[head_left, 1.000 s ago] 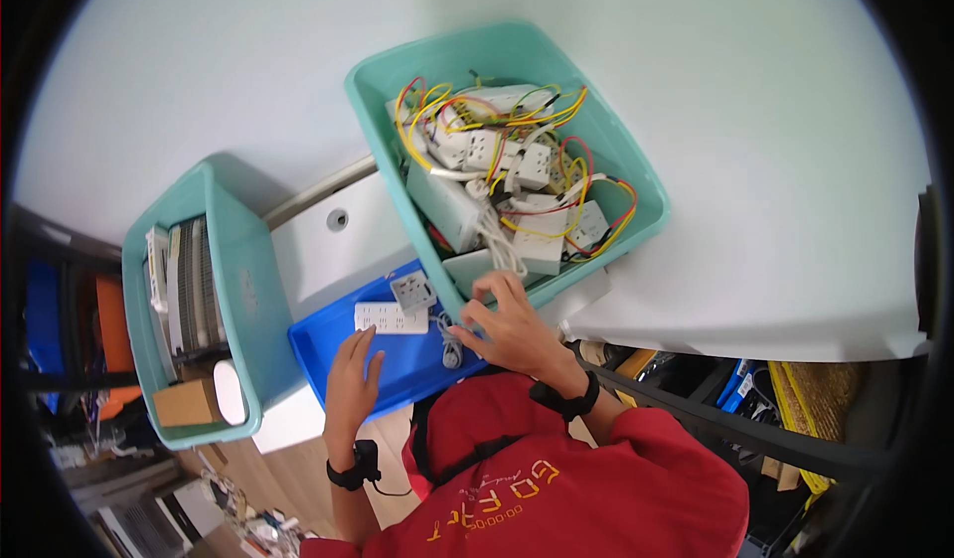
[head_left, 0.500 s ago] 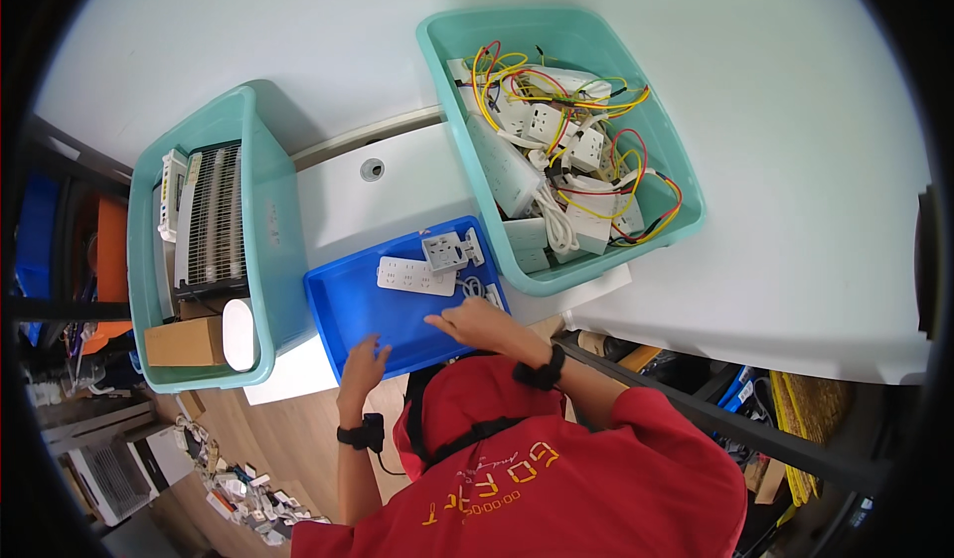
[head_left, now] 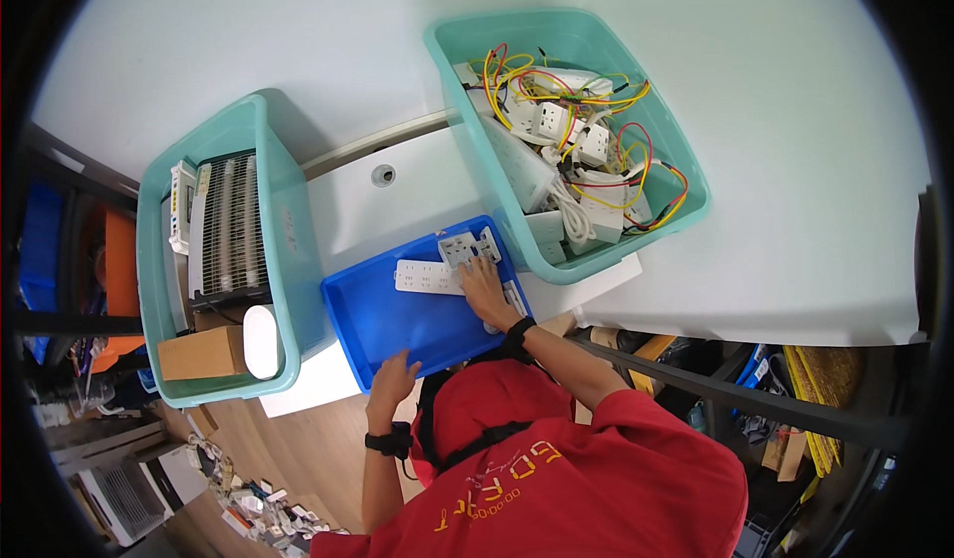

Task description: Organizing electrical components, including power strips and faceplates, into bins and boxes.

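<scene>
My right hand is over the back right of the blue tray, fingers bent and together on the white items at the power strip's right end; what they grip is hidden. The white power strip lies in the tray, beside a small white socket unit with another white piece to its right. My left hand is at the tray's front left edge, fingers loosely apart, holding nothing.
A teal bin at upper right holds sockets and coloured wires. A left teal bin holds grille-fronted appliances and a cardboard box. A white table bears them; dark shelving runs at lower right; loose items lie on the floor.
My right hand moved down from the right bin's rim into the tray, then forward onto the white items. My left hand dropped to the tray's front edge. The view has shifted.
</scene>
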`<state>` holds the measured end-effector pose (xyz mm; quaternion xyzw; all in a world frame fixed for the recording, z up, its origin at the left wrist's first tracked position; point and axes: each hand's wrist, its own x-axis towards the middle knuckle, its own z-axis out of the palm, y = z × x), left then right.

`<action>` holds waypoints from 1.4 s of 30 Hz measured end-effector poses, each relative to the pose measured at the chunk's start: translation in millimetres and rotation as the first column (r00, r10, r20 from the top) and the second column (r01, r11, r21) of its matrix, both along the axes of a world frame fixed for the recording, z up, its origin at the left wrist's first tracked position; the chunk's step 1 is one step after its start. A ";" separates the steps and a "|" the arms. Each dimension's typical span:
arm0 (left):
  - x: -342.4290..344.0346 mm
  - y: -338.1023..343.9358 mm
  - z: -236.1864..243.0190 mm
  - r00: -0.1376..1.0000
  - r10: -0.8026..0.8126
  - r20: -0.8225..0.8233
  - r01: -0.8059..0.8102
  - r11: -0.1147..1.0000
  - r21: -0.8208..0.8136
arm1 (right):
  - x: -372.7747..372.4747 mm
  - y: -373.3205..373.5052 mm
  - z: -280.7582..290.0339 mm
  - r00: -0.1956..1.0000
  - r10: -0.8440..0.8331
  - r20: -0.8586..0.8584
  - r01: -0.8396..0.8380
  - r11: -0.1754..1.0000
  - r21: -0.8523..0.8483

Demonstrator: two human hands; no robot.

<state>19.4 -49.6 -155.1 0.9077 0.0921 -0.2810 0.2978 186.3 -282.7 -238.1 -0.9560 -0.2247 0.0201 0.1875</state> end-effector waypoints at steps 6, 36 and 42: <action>-11.2 11.9 -9.0 0.999 -0.004 0.046 0.007 0.998 -0.055 | 2.5 5.1 -10.2 0.998 -0.057 0.026 0.056 0.996 0.070; 73.8 -68.2 183.5 0.840 0.540 0.057 -0.247 0.472 -0.846 | -22.6 -86.6 287.2 0.973 0.194 0.127 -0.231 0.756 0.613; 87.9 -105.0 184.8 0.860 0.451 0.239 -0.058 0.551 -0.833 | -9.7 -145.7 291.8 0.870 0.279 -0.407 0.183 0.583 0.791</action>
